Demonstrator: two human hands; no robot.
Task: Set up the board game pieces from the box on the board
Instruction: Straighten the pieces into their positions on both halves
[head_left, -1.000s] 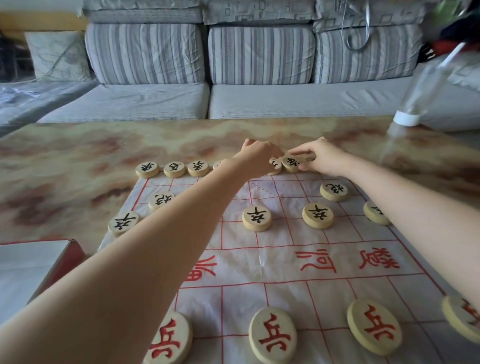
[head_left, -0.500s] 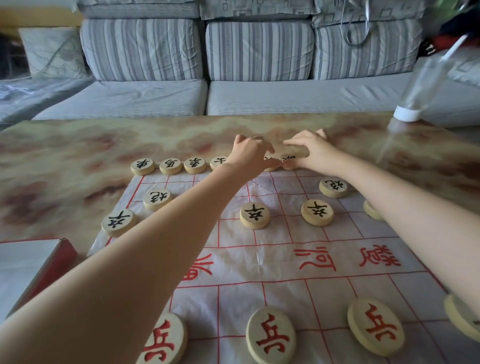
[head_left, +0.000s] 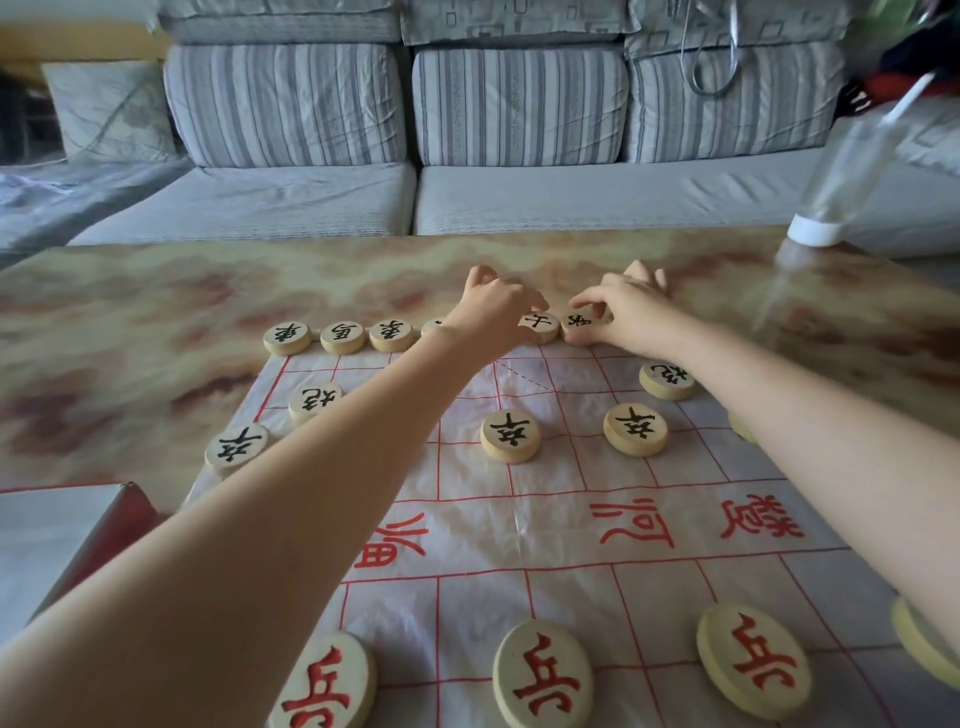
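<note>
A thin plastic board (head_left: 561, 519) with red grid lines lies on the marble table. Round wooden pieces with black characters line its far edge, among them a row of three (head_left: 340, 336) at the left. My left hand (head_left: 493, 306) reaches to the far row and its curled fingers hold a black piece (head_left: 540, 325). Right beside it my right hand (head_left: 623, 309) pinches another black piece (head_left: 581, 323). Black pieces (head_left: 510, 435) (head_left: 635, 429) stand mid-board. Red-lettered pieces (head_left: 543, 680) (head_left: 753, 660) stand on the near row.
The game box (head_left: 62, 540), red-edged with a pale inside, sits at the near left of the table. A clear bottle with a white cap (head_left: 841, 176) stands at the far right corner. A striped grey sofa (head_left: 415, 156) runs behind the table.
Both hands stayed at the far row, shifting the two middle pieces slightly apart. The left hand moved a little left, so the piece under it now shows.
</note>
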